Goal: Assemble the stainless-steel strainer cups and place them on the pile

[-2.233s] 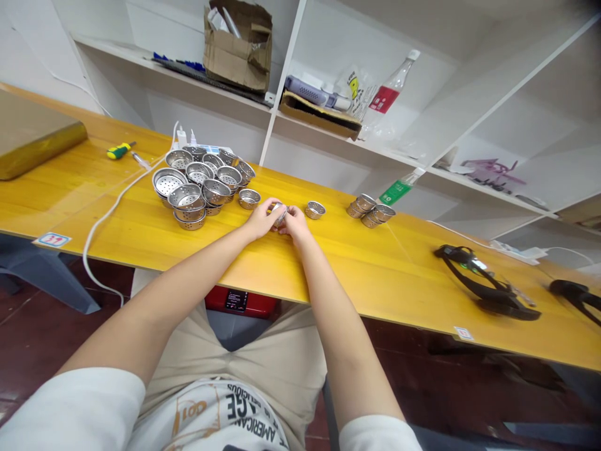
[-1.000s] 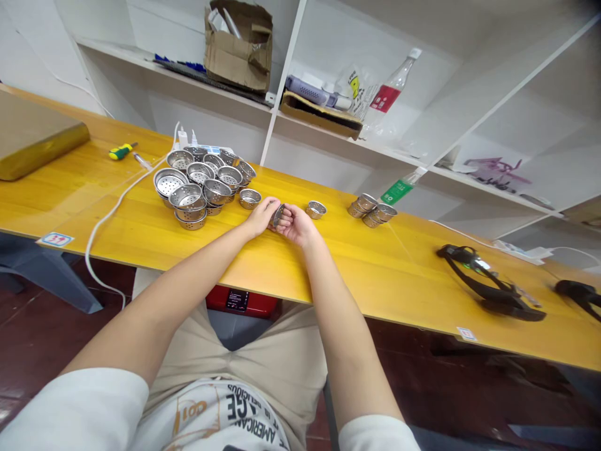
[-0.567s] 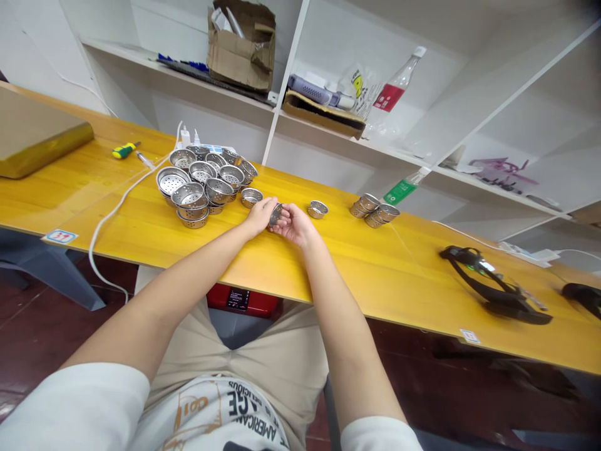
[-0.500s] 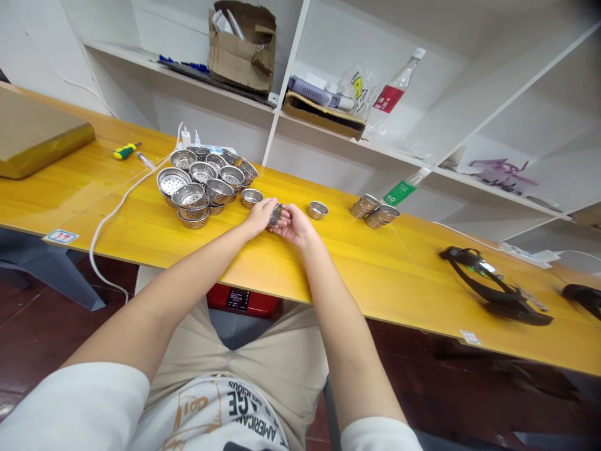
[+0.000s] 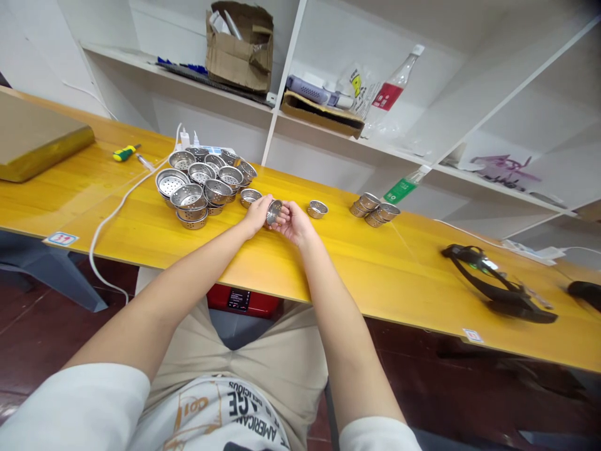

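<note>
Between my hands, just above the table, is a small perforated metal cup [image 5: 273, 212], tilted on its side. My left hand [image 5: 258, 213] grips its left side, and my right hand [image 5: 295, 224] has curled fingers on its right side. Another perforated cup [image 5: 250, 198] sits just behind my left hand. A single cup [image 5: 318, 209] stands upright to the right of my right hand. Many more are stacked in a cluster [image 5: 201, 181] at the left. Farther right, two short stacks of cups [image 5: 374, 209] stand side by side.
A white cable [image 5: 115, 216] runs over the table's front edge. A screwdriver [image 5: 126, 153] and a large flat board [image 5: 42, 138] lie at the left. Behind stands a bottle with a green label [image 5: 406, 186]. A black headset [image 5: 498, 285] rests at the right. White shelves [image 5: 323, 150] back the table.
The cup between my hands has turned slightly, so more of its perforated surface faces me. My hands stay in nearly the same place.
</note>
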Demonstrator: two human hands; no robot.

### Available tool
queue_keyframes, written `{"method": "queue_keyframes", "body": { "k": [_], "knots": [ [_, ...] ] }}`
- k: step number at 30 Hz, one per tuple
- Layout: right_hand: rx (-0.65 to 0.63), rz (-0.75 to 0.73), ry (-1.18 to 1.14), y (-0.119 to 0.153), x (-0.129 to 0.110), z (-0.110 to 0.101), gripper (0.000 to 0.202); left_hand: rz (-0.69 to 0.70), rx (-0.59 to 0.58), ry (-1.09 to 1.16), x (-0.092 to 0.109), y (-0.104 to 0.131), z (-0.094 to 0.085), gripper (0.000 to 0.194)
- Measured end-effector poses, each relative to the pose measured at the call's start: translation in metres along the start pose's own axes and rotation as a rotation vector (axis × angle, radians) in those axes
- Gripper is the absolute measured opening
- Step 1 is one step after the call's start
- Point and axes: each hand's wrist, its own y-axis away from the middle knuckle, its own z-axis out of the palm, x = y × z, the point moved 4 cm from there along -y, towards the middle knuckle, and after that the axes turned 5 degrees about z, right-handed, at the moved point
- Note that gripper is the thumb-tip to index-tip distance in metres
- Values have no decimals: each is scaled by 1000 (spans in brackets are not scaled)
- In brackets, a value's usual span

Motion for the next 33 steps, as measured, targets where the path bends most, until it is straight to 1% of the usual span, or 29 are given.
{"method": "queue_keyframes", "body": {
  "k": [3, 5, 7, 8, 10, 12, 13, 14, 15, 17, 20, 23, 27, 29, 31, 33],
  "knots": [
    [7, -91, -9, 4, -9, -2, 45, -21, -4, 15, 1, -1, 0, 37],
    [45, -216, -14, 7, -19, -8, 47, -19, -7, 5, 0, -2, -1, 37],
    [141, -357, 20, 7, -28, -18, 47, -24, 0, -5, -2, -4, -2, 38],
    [221, -410, 63, 6, -31, -24, 47, -30, 9, -5, -2, -4, -3, 40],
    [424, -473, 225, 3, -32, -37, 45, -42, 22, 5, -3, -5, -3, 42],
    [597, -510, 492, -1, -30, -44, 45, -48, 18, 16, -3, -5, -3, 45],
    [644, -527, 641, -2, -29, -44, 44, -50, 11, 19, -3, -5, -3, 47],
    [662, -542, 780, -4, -27, -43, 44, -51, 1, 21, -3, -5, -3, 49],
    [660, -551, 896, -5, -26, -41, 43, -54, -11, 26, -3, -5, -3, 51],
    [641, -543, 1036, -7, -22, -38, 40, -66, -37, 43, -4, -5, -3, 54],
    [576, -520, 1092, -8, -19, -36, 38, -94, -63, 72, -4, -4, -3, 62],
    [476, -549, 1127, -8, -18, -34, 35, -143, -79, 77, -4, -2, -3, 74],
    [388, -587, 1213, -7, -17, -32, 32, -184, -154, 57, -4, 0, 2, 86],
    [410, -603, 1170, -8, -20, -36, 32, -175, -184, 52, -3, 0, 4, 89],
    [476, -604, 1054, -8, -24, -43, 31, -141, -185, -4, -3, -1, 3, 87],
    [553, -568, 895, -10, -27, -53, 29, -55, -157, -186, -2, 0, 0, 77]
  ]
}}
